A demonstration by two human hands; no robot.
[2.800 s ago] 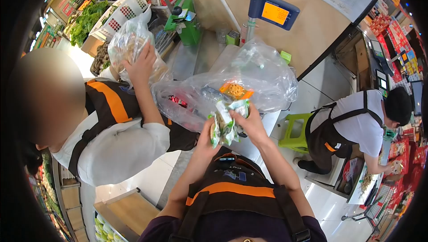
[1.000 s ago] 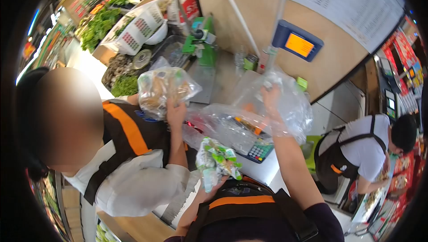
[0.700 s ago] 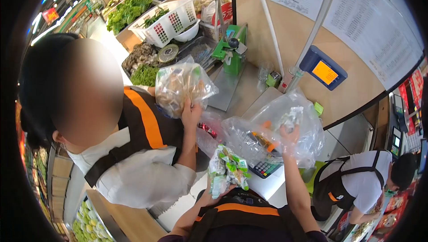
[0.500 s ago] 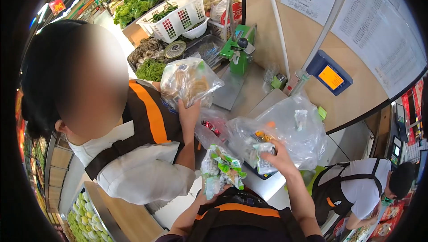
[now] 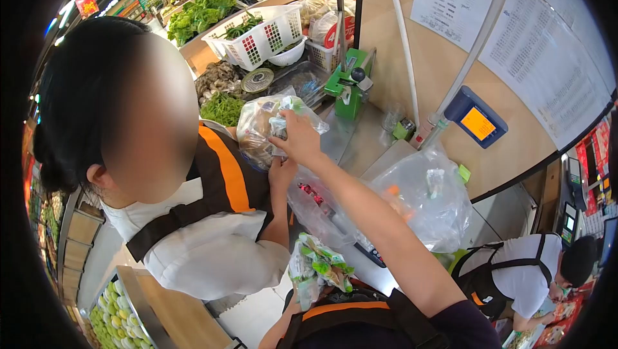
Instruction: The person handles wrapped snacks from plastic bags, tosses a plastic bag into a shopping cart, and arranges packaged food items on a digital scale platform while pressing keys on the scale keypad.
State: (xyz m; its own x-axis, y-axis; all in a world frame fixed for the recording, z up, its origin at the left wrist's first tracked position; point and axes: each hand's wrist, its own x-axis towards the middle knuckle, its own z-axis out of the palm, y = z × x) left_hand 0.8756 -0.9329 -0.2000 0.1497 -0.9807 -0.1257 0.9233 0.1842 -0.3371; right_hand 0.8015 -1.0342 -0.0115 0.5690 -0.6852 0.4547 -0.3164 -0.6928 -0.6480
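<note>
My right hand (image 5: pixel 297 135) is closed on a small clear-and-green packet (image 5: pixel 280 124), right over a clear plastic bag (image 5: pixel 257 127) with brownish contents. A co-worker at the left has a hand (image 5: pixel 282 174) at the underside of that bag. Low in the view, a bunch of crumpled green-and-white packets (image 5: pixel 319 265) rests in my left hand, whose fingers are mostly hidden behind them. Between us lie a clear bag with a red item (image 5: pixel 315 198) and a large clear bag (image 5: pixel 431 201) with orange items and a small white packet.
A green bag-sealing device (image 5: pixel 351 85) stands on the metal counter (image 5: pixel 360 133). A blue display (image 5: pixel 477 119) hangs by the wooden panel. White basket (image 5: pixel 257 37), greens and vegetable shelves fill the back. Another person (image 5: pixel 515 272) bends at lower right.
My right hand has moved up and left from the middle bags to the co-worker's bag, carrying a packet. The co-worker's hand has shifted slightly down and right. My left hand still holds the packets.
</note>
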